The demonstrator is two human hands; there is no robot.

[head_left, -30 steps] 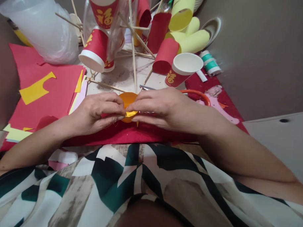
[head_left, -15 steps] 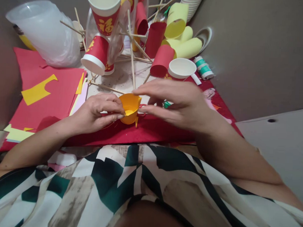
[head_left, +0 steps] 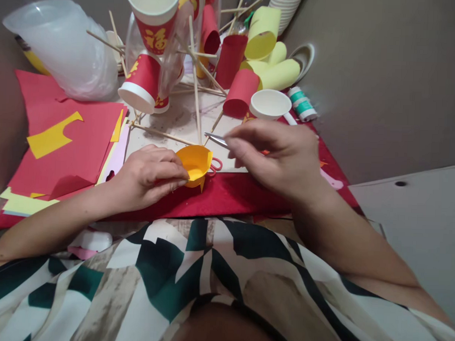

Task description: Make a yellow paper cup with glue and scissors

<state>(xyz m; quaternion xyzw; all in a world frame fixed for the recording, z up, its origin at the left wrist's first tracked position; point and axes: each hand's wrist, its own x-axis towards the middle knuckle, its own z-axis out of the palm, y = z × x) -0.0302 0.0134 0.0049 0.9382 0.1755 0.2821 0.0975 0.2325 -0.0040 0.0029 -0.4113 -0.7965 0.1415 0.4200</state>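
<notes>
My left hand (head_left: pixel 152 175) pinches the near left rim of a small yellow-orange paper cup (head_left: pixel 195 164), whose open mouth faces up. Pointed paper tabs stick out at the cup's right side and bottom. To its right, my right hand (head_left: pixel 275 155) is closed around a pair of scissors (head_left: pixel 216 139). Their silver pointed blades show past the fingertips and aim left, above the cup's right rim; the handles are mostly hidden by the hand. A red loop handle (head_left: pixel 216 165) shows just behind the cup, the rest of it covered.
Wooden sticks (head_left: pixel 196 90) stand crossed behind the cup. Red paper cups (head_left: pixel 141 80) hang or lean at the back, with red and yellow paper tubes (head_left: pixel 241 94) beside them. Red paper sheets (head_left: pixel 71 160) lie left. A white-rimmed cup (head_left: pixel 270 103) and thread spool (head_left: pixel 302 103) sit right.
My right hand has moved slightly right, away from the yellow-orange cup, and now holds scissors with blades showing. The left hand still pinches the cup, which tilts a little differently.
</notes>
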